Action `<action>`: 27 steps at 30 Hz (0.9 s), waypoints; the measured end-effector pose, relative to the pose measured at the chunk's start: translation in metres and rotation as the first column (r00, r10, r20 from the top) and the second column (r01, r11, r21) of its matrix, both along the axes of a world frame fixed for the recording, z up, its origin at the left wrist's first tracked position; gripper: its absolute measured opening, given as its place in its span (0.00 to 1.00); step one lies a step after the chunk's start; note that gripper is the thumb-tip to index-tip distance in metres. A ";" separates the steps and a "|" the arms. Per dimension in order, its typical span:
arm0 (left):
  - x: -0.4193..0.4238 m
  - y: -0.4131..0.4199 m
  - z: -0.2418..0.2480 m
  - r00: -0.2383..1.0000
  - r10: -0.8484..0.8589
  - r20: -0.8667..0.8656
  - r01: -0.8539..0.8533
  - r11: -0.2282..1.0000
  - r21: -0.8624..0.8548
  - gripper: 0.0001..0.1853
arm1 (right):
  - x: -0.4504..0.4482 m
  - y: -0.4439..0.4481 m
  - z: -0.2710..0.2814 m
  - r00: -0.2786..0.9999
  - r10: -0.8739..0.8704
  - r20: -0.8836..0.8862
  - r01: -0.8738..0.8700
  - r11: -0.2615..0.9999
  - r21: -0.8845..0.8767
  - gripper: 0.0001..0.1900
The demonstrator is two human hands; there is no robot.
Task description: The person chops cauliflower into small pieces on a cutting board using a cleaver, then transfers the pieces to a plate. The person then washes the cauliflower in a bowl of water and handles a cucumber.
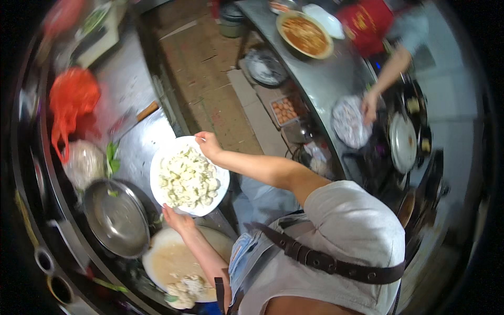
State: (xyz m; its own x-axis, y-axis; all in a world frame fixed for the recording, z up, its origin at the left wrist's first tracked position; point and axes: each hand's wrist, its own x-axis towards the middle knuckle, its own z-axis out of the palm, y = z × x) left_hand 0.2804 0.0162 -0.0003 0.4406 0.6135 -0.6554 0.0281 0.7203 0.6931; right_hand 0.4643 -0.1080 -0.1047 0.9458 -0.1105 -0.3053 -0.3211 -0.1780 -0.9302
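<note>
A round white plate [157, 173] heaped with cut cauliflower florets [187, 177] is held between my two hands. My right hand [210, 146] grips its upper rim. At its lower rim, the fingers of my left hand [177, 219] hold the edge. Below my left forearm lies a round cutting board [161, 252], wet and brownish, with a larger piece of cauliflower [187, 291] on it. An empty steel bowl [116, 218] stands left of the board. A cleaver with a wooden handle [147, 111] lies on the steel counter [134, 75] beyond the plate.
A red plastic bag [75, 90], a plastic-wrapped bundle [84, 165] and green leaves [113, 159] are on the left counter. Across the aisle, a co-worker's hand [369, 108] touches a plastic-covered bowl [351, 122]. A bowl of reddish food [305, 34] stands there; eggs [284, 111] sit in a tray below.
</note>
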 end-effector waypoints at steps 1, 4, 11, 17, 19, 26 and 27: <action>0.005 -0.017 -0.001 0.994 -0.108 -0.007 0.109 0.994 0.016 0.22 | 0.004 -0.037 0.005 0.993 -0.115 -0.030 0.117 0.991 0.060 0.05; 0.009 -0.077 -0.019 0.970 -0.227 -0.089 0.213 0.966 -0.145 0.25 | -0.006 -0.149 0.030 0.954 -0.186 -0.235 0.188 0.982 -0.016 0.07; 0.110 -0.231 -0.037 0.832 -0.483 0.272 0.554 0.731 -0.398 0.16 | 0.036 -0.368 0.059 0.895 -0.447 -0.008 0.425 0.856 -0.293 0.04; 0.226 -0.358 -0.060 0.871 -0.491 0.003 0.469 0.831 -0.301 0.24 | 0.109 -0.479 0.061 0.766 -0.642 -0.042 0.612 0.747 -0.260 0.04; 0.247 -0.369 -0.057 0.889 -0.453 0.058 0.444 0.828 -0.343 0.26 | 0.128 -0.490 0.062 0.815 -0.579 0.027 0.569 0.791 -0.225 0.05; 0.261 -0.366 -0.010 0.841 -0.541 -0.008 0.531 0.829 -0.176 0.24 | 0.151 -0.484 0.075 0.832 -0.550 -0.073 0.546 0.835 -0.060 0.09; 0.261 -0.366 -0.003 0.841 -0.541 0.026 0.531 0.815 -0.229 0.23 | 0.150 -0.481 0.078 0.830 -0.555 -0.058 0.553 0.832 -0.042 0.08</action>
